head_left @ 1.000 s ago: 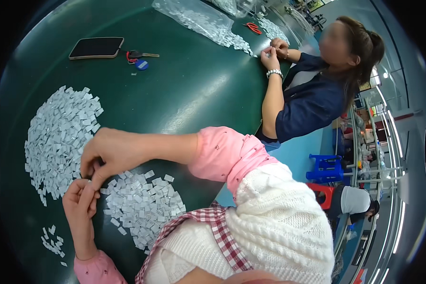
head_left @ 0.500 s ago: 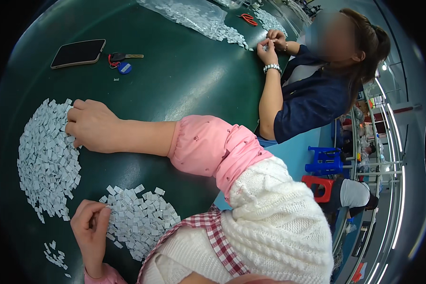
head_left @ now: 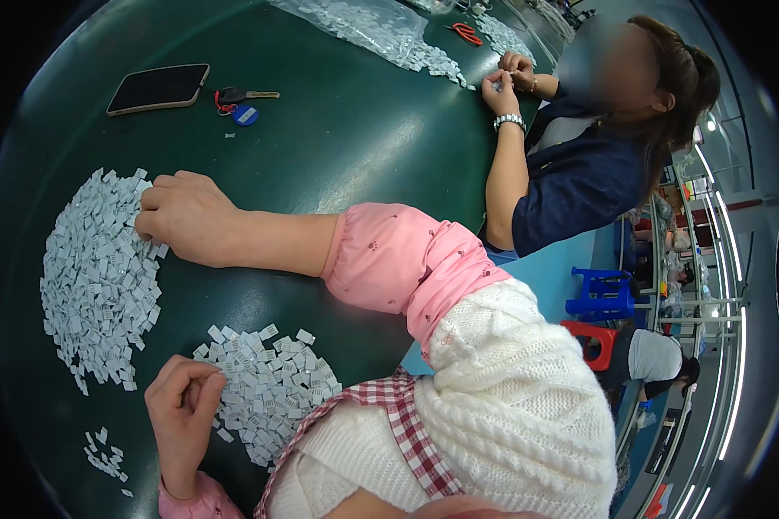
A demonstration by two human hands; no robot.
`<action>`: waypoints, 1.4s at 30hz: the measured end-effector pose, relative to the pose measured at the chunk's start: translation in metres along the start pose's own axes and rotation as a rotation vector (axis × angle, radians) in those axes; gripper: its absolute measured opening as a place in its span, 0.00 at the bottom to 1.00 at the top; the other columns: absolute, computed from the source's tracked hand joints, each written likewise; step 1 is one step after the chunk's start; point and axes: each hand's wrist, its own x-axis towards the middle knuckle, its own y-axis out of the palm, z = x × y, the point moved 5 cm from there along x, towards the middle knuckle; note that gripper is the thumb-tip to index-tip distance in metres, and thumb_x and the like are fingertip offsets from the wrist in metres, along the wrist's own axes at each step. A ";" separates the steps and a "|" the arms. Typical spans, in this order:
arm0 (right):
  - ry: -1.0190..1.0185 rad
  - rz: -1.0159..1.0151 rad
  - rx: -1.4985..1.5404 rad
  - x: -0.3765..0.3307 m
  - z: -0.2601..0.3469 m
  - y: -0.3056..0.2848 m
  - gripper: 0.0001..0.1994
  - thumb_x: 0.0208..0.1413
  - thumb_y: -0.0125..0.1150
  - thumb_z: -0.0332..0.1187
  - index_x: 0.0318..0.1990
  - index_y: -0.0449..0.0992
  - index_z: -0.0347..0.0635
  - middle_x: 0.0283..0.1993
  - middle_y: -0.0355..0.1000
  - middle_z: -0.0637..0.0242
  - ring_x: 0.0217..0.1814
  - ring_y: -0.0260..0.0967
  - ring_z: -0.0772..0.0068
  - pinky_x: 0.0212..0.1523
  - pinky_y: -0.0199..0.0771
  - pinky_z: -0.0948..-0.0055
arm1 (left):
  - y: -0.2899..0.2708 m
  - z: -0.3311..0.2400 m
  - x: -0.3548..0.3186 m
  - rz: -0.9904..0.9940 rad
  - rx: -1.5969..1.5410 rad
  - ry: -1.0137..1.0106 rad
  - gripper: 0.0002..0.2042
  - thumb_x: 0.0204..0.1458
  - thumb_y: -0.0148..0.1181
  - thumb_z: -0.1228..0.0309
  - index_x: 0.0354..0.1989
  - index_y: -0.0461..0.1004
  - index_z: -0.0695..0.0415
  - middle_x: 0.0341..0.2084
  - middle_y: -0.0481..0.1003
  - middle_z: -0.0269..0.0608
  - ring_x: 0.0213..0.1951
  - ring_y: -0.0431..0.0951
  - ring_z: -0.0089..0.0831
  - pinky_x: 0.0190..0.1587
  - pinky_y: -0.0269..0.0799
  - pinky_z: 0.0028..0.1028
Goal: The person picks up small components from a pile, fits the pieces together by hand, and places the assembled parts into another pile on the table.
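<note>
My right hand [head_left: 190, 221] reaches across to the upper right edge of a large pile of small white rectangular plastic pieces [head_left: 104, 285]. Its fingers are bent together and touch the pile; whatever is between them is hidden. Lower down, my left hand [head_left: 182, 402] has thumb and forefinger pressed together, with the other fingers curled. Its fingertips sit at the left edge of a second pile of white pieces [head_left: 273, 389], whose faces show dark slits. I cannot make out what the left fingertips pinch.
A few loose pieces [head_left: 106, 457] lie at the lower left. Farther off are a phone [head_left: 160, 89], a key with a blue tag [head_left: 245, 115], a clear bag of pieces [head_left: 355, 26] and red-handled snips [head_left: 467, 35]. A co-worker [head_left: 580, 164] handles pieces at the table's right side.
The whole view has shifted slightly, moving the table things right. My right fingers have drawn closer together at the large pile's edge. My left hand stays beside the smaller pile, still pinched.
</note>
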 end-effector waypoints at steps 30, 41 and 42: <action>0.629 0.124 0.920 0.001 -0.029 -0.019 0.16 0.51 0.66 0.15 0.49 0.83 0.33 0.39 0.79 0.65 0.39 0.74 0.79 0.46 0.75 0.83 | 0.018 0.008 0.002 0.056 0.155 0.414 0.21 0.57 0.65 0.70 0.60 0.76 0.56 0.65 0.71 0.40 0.66 0.68 0.40 0.68 0.60 0.40; 0.627 0.145 0.966 0.001 -0.025 -0.020 0.15 0.52 0.67 0.16 0.49 0.82 0.34 0.40 0.77 0.66 0.41 0.73 0.80 0.49 0.74 0.83 | 0.020 0.007 0.001 0.078 0.076 0.455 0.19 0.55 0.66 0.72 0.56 0.76 0.59 0.58 0.76 0.41 0.59 0.74 0.37 0.61 0.68 0.34; 0.626 0.148 0.970 0.002 -0.024 -0.021 0.15 0.52 0.68 0.16 0.49 0.82 0.34 0.39 0.77 0.66 0.41 0.73 0.80 0.49 0.74 0.83 | 0.018 0.007 0.001 0.083 0.064 0.452 0.18 0.56 0.65 0.73 0.56 0.76 0.60 0.57 0.77 0.42 0.58 0.75 0.36 0.60 0.70 0.33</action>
